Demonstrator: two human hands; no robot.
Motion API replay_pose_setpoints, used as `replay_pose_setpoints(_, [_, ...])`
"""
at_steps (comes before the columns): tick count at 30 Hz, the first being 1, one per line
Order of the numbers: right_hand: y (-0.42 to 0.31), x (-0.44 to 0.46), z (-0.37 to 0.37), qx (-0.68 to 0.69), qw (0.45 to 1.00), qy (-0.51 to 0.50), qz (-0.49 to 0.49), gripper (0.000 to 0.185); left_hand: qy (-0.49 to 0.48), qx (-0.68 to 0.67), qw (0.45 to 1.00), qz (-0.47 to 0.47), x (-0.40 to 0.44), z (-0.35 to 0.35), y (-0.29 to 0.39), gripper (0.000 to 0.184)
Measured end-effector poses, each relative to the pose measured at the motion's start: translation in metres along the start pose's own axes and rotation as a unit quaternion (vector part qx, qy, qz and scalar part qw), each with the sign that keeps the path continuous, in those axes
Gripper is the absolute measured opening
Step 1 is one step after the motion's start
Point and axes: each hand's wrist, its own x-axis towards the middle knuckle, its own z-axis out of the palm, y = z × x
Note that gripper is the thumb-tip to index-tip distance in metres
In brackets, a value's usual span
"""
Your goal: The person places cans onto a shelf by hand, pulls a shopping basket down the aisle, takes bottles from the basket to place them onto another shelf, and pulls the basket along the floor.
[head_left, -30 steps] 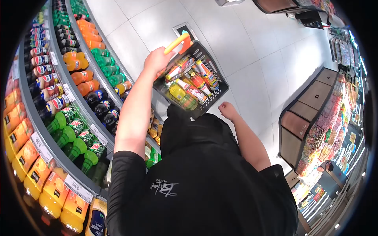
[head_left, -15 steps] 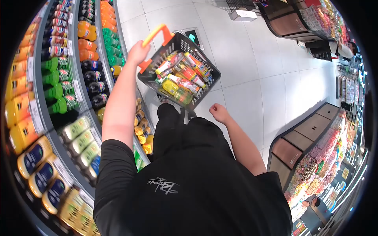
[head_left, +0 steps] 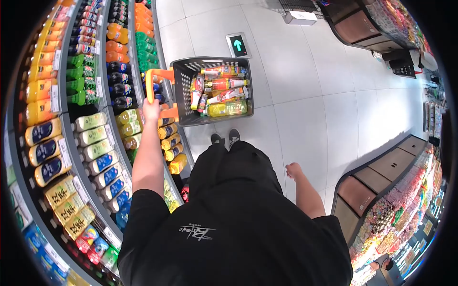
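My left hand (head_left: 151, 110) is wrapped round the orange handle (head_left: 150, 86) of a black shopping basket (head_left: 182, 90). Inside the basket lie several items, among them a bottle with yellow liquid (head_left: 217, 110), red-and-yellow packs (head_left: 224, 84) and a white-and-red pack (head_left: 229, 95). The basket hangs ahead of my shoes, close to the drink shelves on the left. My right hand (head_left: 294, 171) hangs at my right side, away from the basket. Its fingers are curled in, with nothing visible in them.
Sloping shelves of drinks line the left, with orange bottles (head_left: 39, 90), green bottles (head_left: 82, 86) and dark-labelled bottles (head_left: 47, 155). A lit arrow sign (head_left: 237, 45) is set in the floor. Brown-panelled display counters (head_left: 355, 196) stand right, and a white box (head_left: 300, 18) lies at the top.
The basket has turned and swung leftward toward the shelves, still in my left hand. My right hand has moved right and back toward my body. The shelves beside me have shifted as I walk.
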Motion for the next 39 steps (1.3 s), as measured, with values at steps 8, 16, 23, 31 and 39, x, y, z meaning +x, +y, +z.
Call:
replay_pose_setpoints(8, [-0.102, 0.046, 0.053, -0.105, 0.962, 0.005, -0.253, 0.023, -0.063, -0.165, 0.980, -0.088, -0.096, -0.012, -0.003, 0.018])
replay_pose_setpoints(16, [-0.181, -0.031, 0.093, -0.088, 0.907, 0.024, -0.412, 0.025, -0.106, -0.268, 0.950, -0.121, -0.191, -0.011, -0.047, 0.021])
replay_pose_setpoints(23, [-0.039, -0.052, 0.124, -0.186, 0.913, 0.048, -0.360, 0.036, -0.130, -0.455, 0.864, -0.173, -0.259, -0.010, -0.082, 0.018])
replay_pose_setpoints(31, [0.210, -0.104, 0.116, -0.061, 0.992, 0.011, -0.106, 0.035, -0.198, -0.523, 0.814, -0.157, -0.280, -0.008, -0.129, 0.014])
replay_pose_setpoints(39, [0.323, -0.136, 0.123, -0.088, 0.992, 0.027, -0.087, 0.032, -0.123, -0.565, 0.792, -0.198, -0.347, -0.006, -0.121, 0.016])
